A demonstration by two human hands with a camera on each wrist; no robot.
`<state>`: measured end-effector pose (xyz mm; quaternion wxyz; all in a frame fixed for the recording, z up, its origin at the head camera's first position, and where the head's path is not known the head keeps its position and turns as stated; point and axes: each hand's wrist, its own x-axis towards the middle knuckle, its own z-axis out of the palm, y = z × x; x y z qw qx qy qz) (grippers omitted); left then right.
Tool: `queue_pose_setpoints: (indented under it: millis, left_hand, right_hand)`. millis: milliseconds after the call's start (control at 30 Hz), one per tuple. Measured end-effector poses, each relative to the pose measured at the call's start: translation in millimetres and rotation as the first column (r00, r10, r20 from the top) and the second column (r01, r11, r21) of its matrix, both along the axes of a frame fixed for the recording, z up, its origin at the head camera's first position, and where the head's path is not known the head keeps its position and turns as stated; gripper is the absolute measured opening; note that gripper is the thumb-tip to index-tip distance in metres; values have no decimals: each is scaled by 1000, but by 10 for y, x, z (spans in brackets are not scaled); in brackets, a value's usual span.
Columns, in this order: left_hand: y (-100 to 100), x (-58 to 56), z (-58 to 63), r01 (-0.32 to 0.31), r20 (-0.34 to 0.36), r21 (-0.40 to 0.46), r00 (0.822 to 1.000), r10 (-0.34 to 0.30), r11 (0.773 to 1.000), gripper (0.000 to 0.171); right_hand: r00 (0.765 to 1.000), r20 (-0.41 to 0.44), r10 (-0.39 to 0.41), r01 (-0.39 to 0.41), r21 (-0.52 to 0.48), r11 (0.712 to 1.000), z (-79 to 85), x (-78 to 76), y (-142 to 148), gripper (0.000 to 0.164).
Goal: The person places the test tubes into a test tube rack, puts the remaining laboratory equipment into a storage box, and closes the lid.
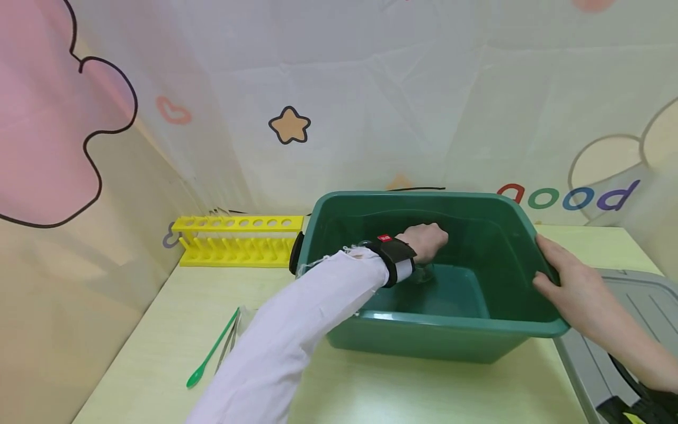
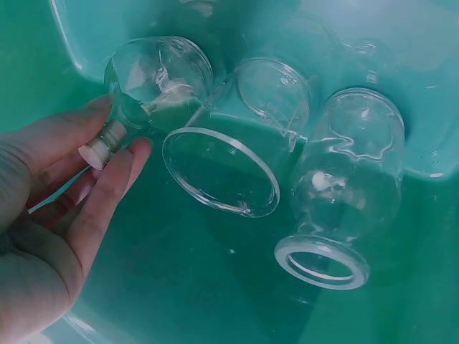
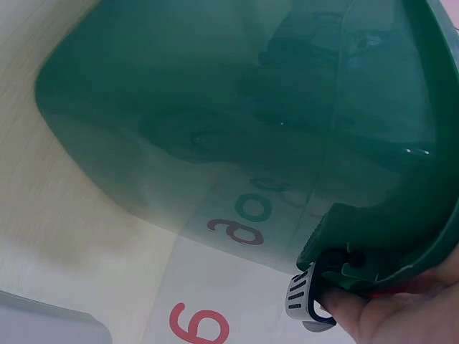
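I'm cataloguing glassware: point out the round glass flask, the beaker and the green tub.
Round glass flask (image 2: 154, 70): left wrist view, body.
Beaker (image 2: 244, 130): left wrist view, side wall.
Green tub (image 1: 418, 341): head view, front outer wall.

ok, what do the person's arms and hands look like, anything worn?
Left arm: long white sleeve, loose threads near the cuff; black wrist strap with a red tag. Left hand and right hand: no gloves. Right forearm: uncovered where visible; black gear with a yellow patch at frame edge.
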<state>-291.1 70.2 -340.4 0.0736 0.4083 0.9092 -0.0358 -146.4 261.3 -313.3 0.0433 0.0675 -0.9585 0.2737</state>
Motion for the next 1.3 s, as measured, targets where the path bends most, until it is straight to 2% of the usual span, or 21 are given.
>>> queue_pose_setpoints:
  millis: [200, 367, 500, 700, 767, 900, 1100, 1300]
  left_hand:
    - [7, 8, 20, -30, -20, -33, 999, 29, 999, 17]
    - [5, 30, 139, -39, -39, -34, 999, 37, 999, 16]
    - [13, 76, 315, -17, -53, -15, 998, 17, 1000, 18]
    - [-42, 210, 680, 2, -82, 21, 997, 0, 1000, 16]
    - [-111, 262, 799, 9, -87, 32, 996, -7, 999, 13]
    - [-319, 370, 991, 42, -99, 107, 995, -31, 993, 10]
    - [-694, 546, 1168, 71, -120, 238, 992, -44, 969, 19]
    - [-1122, 654, 1251, 3, -125, 291, 992, 35, 957, 11]
  right_hand:
    - [1000, 5, 0, 0, 2, 1000, -2, -6, -5, 62]
    - [1000, -1, 1, -1, -4, 1000, -3, -3, -8, 63]
    - [1000, 3, 3, -3, -8, 1000, 3, -5, -9, 63]
    - [1000, 10, 5, -5, -9, 1000, 3, -15, -14, 63]
    - [1000, 12, 2, -2, -9, 1000, 2, -15, -19, 63]
    - [1000, 10, -4, 4, -8, 1000, -6, -17, -23, 64]
    - [1000, -1, 4, -4, -9, 1000, -9, -15, -18, 63]
    - [1000, -1, 7, -7, -6, 1000, -15, -19, -22, 63]
